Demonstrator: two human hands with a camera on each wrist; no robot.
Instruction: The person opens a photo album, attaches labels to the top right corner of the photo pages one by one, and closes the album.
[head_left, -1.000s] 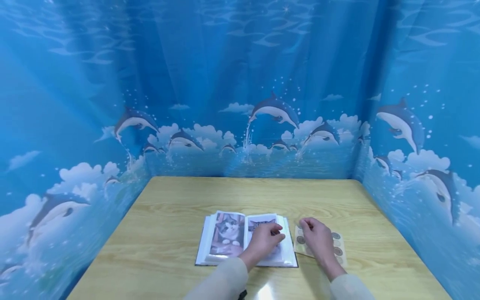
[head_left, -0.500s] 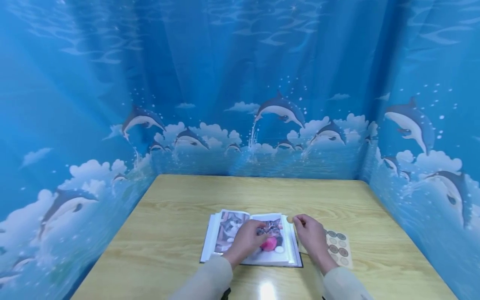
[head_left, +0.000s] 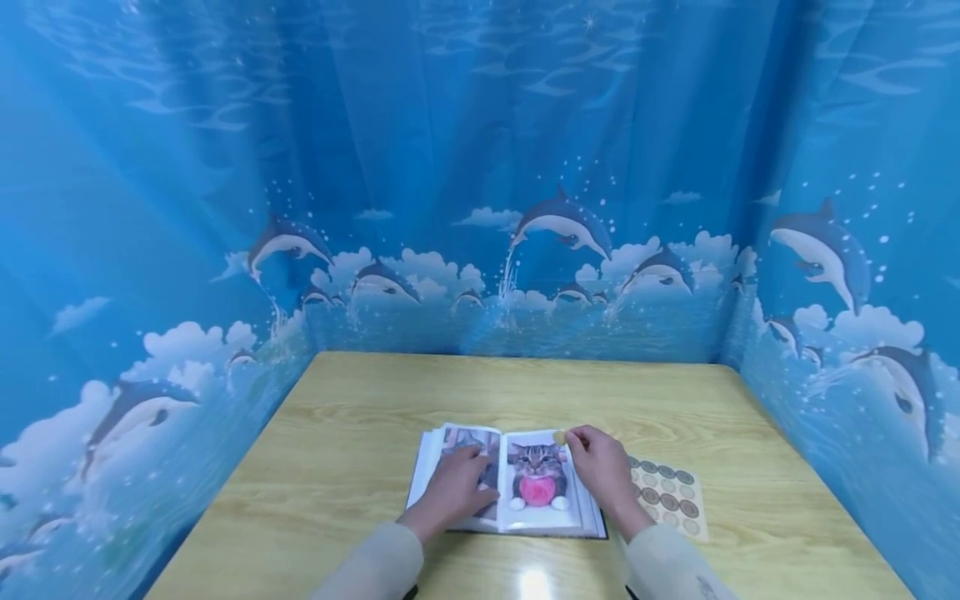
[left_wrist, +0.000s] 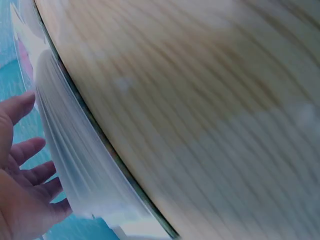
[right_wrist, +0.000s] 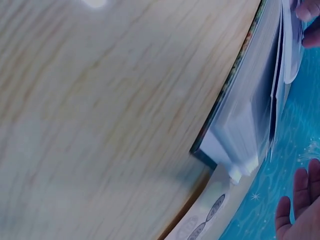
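A photo album (head_left: 588,515) lies open on the table, a photo of a tabby cat with a pink ball (head_left: 538,479) on its right page. My left hand (head_left: 450,490) rests over the left page with fingers spread, partly covering another cat photo; the left wrist view shows this hand (left_wrist: 30,185) beside the page edges. At the upper right corner of the right page, my right hand (head_left: 606,468) pinches a small round yellowish sticker (head_left: 560,437) between thumb and finger. In the right wrist view that hand (right_wrist: 306,207) appears at the lower right edge, its fingertips partly cut off.
A pale sheet of round stickers (head_left: 693,525) lies right of the album, partly under the right forearm. The wooden table (head_left: 360,408) meets a blue curtain (head_left: 412,150) printed with dolphins at its back and sides.
The right hand has moved left from the sticker sheet to the right page's corner, carrying the round sticker. The left hand has moved from the right page to the left one.
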